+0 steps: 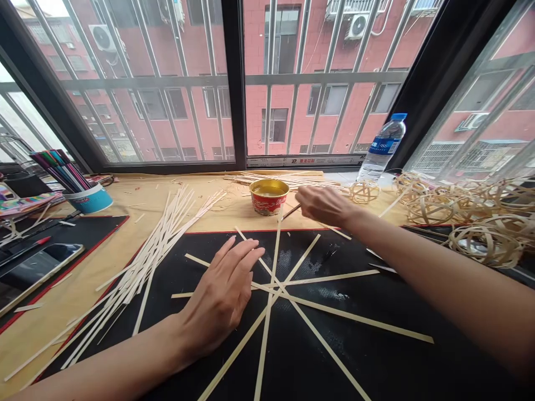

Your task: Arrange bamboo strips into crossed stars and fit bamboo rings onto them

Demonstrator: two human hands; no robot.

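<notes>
Several pale bamboo strips cross at one middle point like a star on a black mat. My left hand lies over the left part of the star, fingers stretched out and holding nothing. Farther off, my right hand is closed around a thin dark stick, which slants down to the left; whether it is a brush cannot be made out. Just left of that hand stands a red and gold tin with liquid-looking contents. Wet, whitish smears show on the mat near the crossing.
A loose bundle of strips lies at the left. Woven bamboo balls pile up at the right, near a water bottle. A blue cup of pens and a phone are at far left; barred windows close off the back.
</notes>
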